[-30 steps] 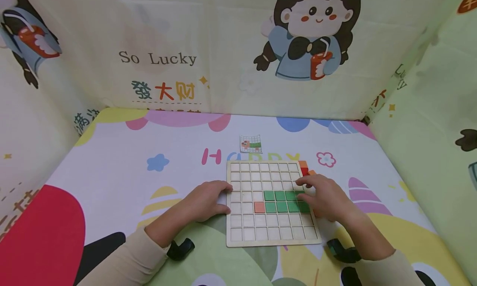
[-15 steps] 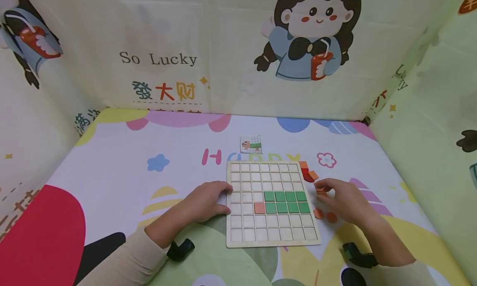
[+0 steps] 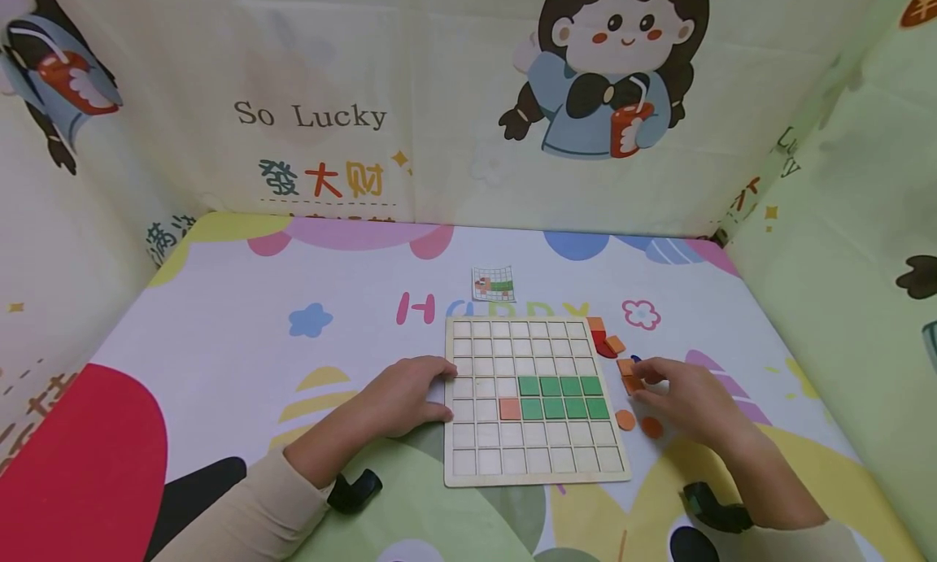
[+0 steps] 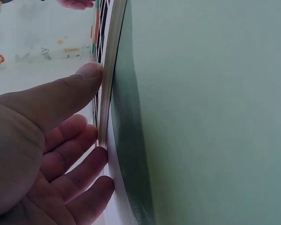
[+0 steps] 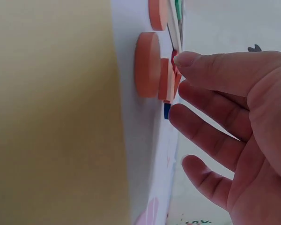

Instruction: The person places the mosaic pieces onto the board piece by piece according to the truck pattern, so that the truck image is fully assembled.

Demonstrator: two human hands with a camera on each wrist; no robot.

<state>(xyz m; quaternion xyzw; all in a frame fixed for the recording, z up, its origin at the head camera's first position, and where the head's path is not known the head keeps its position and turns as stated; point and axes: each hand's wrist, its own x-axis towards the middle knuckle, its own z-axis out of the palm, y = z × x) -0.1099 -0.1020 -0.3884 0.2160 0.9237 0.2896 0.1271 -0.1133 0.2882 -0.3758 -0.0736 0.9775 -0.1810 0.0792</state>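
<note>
A wooden grid board [image 3: 538,478] lies flat, with several green square tiles [image 3: 550,397] in two rows and one salmon square tile [image 3: 509,408] left of the lower row. My left hand [image 3: 410,395] rests at the board's left edge, thumb and fingertips spread along it; the left wrist view has the thumb [image 4: 86,75] against the rim. Right of the board, my right hand [image 3: 688,395] hovers with thumb and index fingertip beside two orange square tiles [image 3: 626,368]. In the right wrist view its fingers [image 5: 201,131] are apart and hold nothing.
Orange discs [image 3: 651,428] lie nearer me on the right. Further back are red pieces [image 3: 602,344], another orange tile [image 3: 615,345] and a partly hidden blue piece [image 3: 635,359]. A small pattern card [image 3: 494,283] lies behind the board. Printed cloth walls [image 3: 454,163] enclose the table.
My right hand has left the green tiles at the board's right side and moved right to the loose orange pieces, baring the discs and square tiles. The left hand has stayed put.
</note>
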